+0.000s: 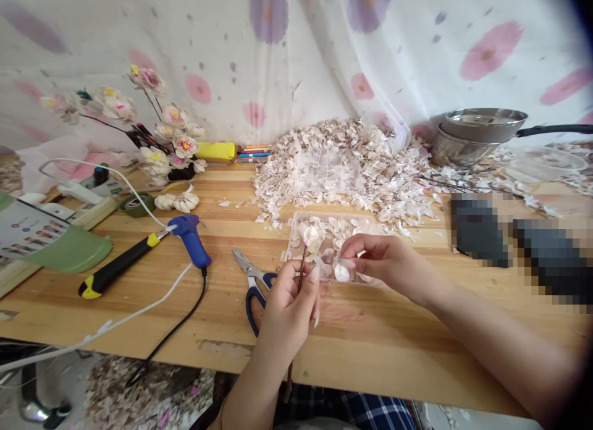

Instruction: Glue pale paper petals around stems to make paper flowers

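Note:
My left hand [288, 303] is closed around a thin brown stem [302, 263], held upright. A small white flower head [312, 235] sits at the stem's top, and the stem's lower end hangs past the table edge. With thumb and fingertips, my right hand [384, 261] pinches a pale petal [341, 270] just right of the stem. Under both hands lies a clear plastic box [293, 231] with loose whitish petals in it. Dark blue-handled scissors [253, 282] rest beside my left hand, their blades pointing away.
A blue glue gun [191, 237] and a black-and-yellow cutter [121, 264] lie left, among white and black cables. Behind the box spreads a heap of dried petals [389, 170]. Finished flowers [176, 133] stand back left; metal pans [477, 136] sit back right, above pixelated dark objects [479, 229].

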Available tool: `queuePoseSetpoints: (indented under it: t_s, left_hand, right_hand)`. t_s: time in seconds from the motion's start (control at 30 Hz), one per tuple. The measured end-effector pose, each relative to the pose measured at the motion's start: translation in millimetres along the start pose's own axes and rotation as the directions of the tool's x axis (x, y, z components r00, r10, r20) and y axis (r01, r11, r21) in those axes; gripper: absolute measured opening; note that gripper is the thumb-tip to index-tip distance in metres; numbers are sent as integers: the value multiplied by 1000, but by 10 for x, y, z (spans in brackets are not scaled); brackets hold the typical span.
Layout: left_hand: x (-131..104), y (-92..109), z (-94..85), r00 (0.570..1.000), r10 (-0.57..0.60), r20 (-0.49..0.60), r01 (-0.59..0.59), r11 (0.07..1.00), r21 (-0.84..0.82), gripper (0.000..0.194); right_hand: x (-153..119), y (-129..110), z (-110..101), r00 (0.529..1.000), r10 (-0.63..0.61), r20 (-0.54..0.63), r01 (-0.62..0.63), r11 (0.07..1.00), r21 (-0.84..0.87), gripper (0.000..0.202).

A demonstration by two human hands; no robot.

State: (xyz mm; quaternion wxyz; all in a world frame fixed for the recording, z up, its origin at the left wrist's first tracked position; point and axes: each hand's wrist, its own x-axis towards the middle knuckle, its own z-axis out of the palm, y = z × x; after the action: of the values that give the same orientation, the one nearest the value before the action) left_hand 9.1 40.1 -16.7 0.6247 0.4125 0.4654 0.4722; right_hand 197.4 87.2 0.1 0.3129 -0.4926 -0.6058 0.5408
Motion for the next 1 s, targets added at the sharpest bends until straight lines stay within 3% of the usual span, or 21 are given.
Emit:
queuePoseSetpoints:
  t_s: [0.07,0.17,0.27,0.37,0.43,0.53,0.63,0.77,1.0]
  left_hand:
    - [-19,-4,14,1000,-8,6,8,1000,0,37]
    - [-43,9,1,999,0,-40,0,1000,-19,37]
    - [-53,33,-26,991,16,-132,-22,999,-44,36]
    - [-57,55,-39,987,3,-163,-12,999,-52,34]
    - [-61,62,-39,986,-7,-166,-3,998,-59,33]
    - [-65,62,-36,984,-13,-176,2,998,-65,33]
    - [-67,60,-38,985,-15,-173,4,998,-64,32]
    - [-67,60,-41,986,-14,-169,3,998,-68,31]
    - [-69,59,-38,986,-20,-165,10,998,-63,30]
  right_hand:
    - [-64,-16,100,1000,-27,13,27,1000,-7,20]
    - [-90,-6,126,982,-190,-3,186,965,-187,12]
    - [-16,68,-19,919,-382,-94,295,827,-479,11]
    - [96,166,-218,856,-484,-182,250,696,-673,9]
    - [139,198,-295,850,-517,-105,286,619,-731,9]
    - [139,177,-287,846,-515,137,434,517,-738,15]
    - [114,140,-193,850,-467,246,485,507,-712,20]
    - [111,147,-114,866,-429,258,469,516,-717,17]
    - [173,242,-206,845,-534,29,405,605,-686,10]
